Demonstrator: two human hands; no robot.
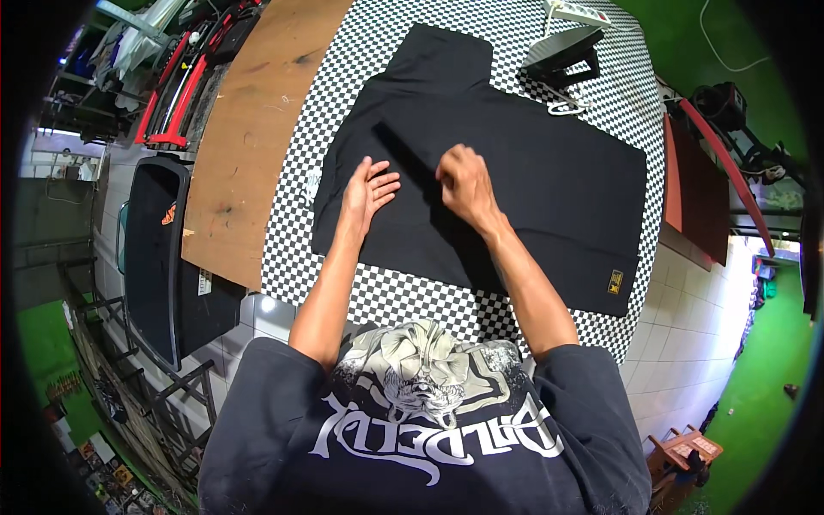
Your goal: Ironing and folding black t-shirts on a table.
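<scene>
A black garment (553, 187) lies spread on a black-and-white checkered cloth (399, 280), its hood-like or collar part (444, 55) at the far end. A small label bearing writing (615, 282) is near its lower right corner. My left hand (370, 191) is over the garment's left part, palm turned inward and fingers apart, holding nothing. My right hand (465, 181) is curled above the middle. A straight, very dark band (405, 149) runs from near its fingers to the upper left; I cannot tell whether it is a held bar or a shadow.
A clothes iron (565, 56) stands at the back right, its cord beside the garment. Behind it lies a white power strip (577, 13). A brown wooden board (241, 161) borders the cloth on the left. Red-framed equipment (174, 96) and a black padded panel (154, 257) stand farther left.
</scene>
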